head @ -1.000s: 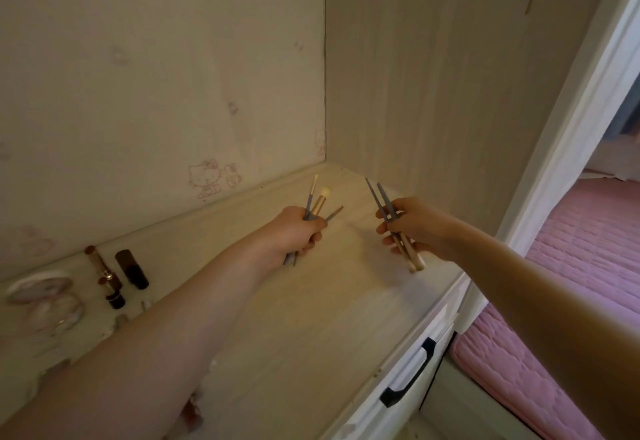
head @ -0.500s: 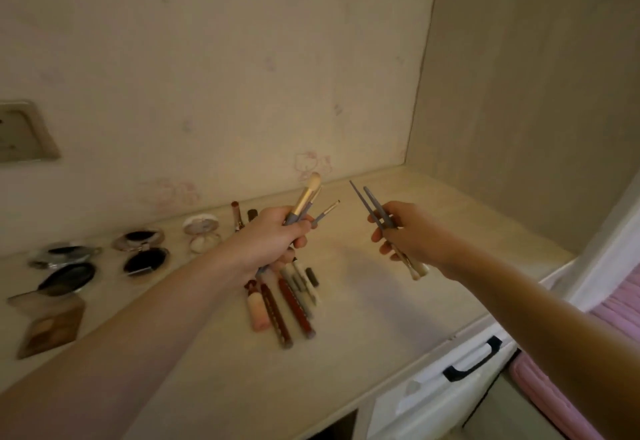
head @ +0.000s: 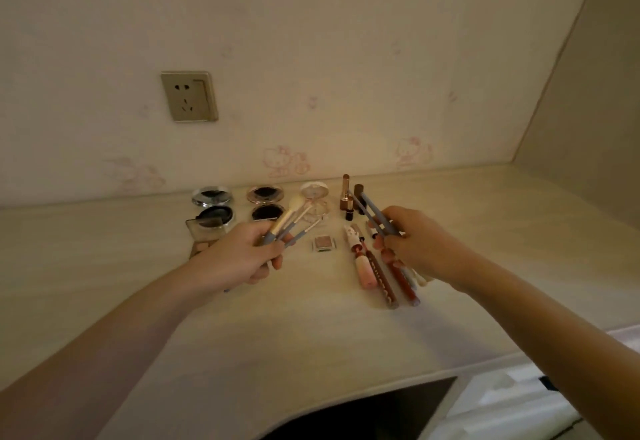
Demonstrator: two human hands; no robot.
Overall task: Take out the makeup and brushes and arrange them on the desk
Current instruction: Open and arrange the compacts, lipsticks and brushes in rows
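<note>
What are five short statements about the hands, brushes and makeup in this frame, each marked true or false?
1. The left hand grips several blue-handled makeup brushes. True.
2. The right hand holds nothing. False: it grips two slim grey-blue brush handles.
3. The round open compacts sit at the back of the pale wooden desk, near the wall. True.
4. The beige wall socket has a plug in it. False: nothing is plugged in.
5. The long reddish lip-gloss tubes stand upright. False: they lie flat on the desk.
</note>
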